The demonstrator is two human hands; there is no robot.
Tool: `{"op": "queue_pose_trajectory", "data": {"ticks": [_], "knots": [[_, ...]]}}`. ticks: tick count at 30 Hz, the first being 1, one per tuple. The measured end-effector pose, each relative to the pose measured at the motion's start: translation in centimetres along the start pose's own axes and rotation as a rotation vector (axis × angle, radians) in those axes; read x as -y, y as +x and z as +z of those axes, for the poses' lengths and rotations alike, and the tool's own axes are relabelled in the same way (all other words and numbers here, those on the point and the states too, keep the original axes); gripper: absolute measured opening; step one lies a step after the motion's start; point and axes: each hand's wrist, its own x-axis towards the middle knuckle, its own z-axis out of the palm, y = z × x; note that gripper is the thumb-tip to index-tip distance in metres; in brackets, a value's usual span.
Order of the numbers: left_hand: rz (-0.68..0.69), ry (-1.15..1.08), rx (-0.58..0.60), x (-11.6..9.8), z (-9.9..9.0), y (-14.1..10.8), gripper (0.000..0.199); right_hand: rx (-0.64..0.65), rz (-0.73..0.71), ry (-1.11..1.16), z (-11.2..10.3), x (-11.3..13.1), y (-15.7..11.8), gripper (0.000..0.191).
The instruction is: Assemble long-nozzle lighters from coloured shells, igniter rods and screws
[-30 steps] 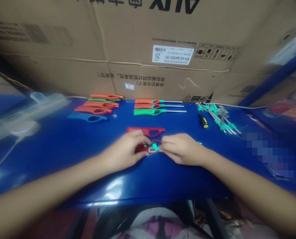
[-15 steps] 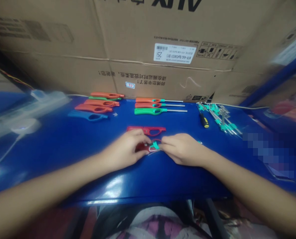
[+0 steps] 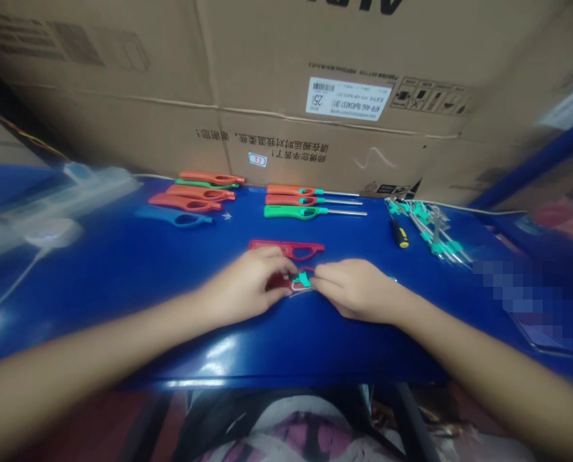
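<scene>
My left hand (image 3: 245, 282) is closed around a red lighter shell half (image 3: 280, 281), low over the blue table. A teal lighter part (image 3: 304, 280) sits at the front of that shell, with a pale wire or thin strip looping below it. My right hand (image 3: 356, 289) pinches at the teal part's right side; its fingertips hide most of what they grip. A small shiny end (image 3: 394, 279) shows just behind the right wrist. Just beyond both hands lies another red shell half (image 3: 310, 248), apart from them.
Orange, green and blue lighter handles (image 3: 185, 203) lie at back left. Three lighters with metal rods (image 3: 296, 212) are lined up at back centre. A screwdriver (image 3: 400, 234) and several teal-and-metal nozzles (image 3: 440, 237) lie right. A power strip (image 3: 94, 196) stands left; a cardboard wall (image 3: 267, 90) rises behind.
The camera view has shifted slightly. Both hands stay at the same red shell and teal part, with barely any visible change in their grip.
</scene>
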Motion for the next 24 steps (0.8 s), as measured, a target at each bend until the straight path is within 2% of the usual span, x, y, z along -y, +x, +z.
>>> {"op": "queue_pose_trajectory", "data": {"ticks": [13, 24], "knots": [[0.0, 0.014, 0.001, -0.23, 0.01, 0.02, 0.02, 0.014, -0.009, 0.012, 0.13, 0.01, -0.11, 0.03], [0.014, 0.014, -0.016, -0.13, 0.01, 0.06, 0.018, 0.051, -0.034, 0.004, -0.17, 0.3, 0.06, 0.039]]}}
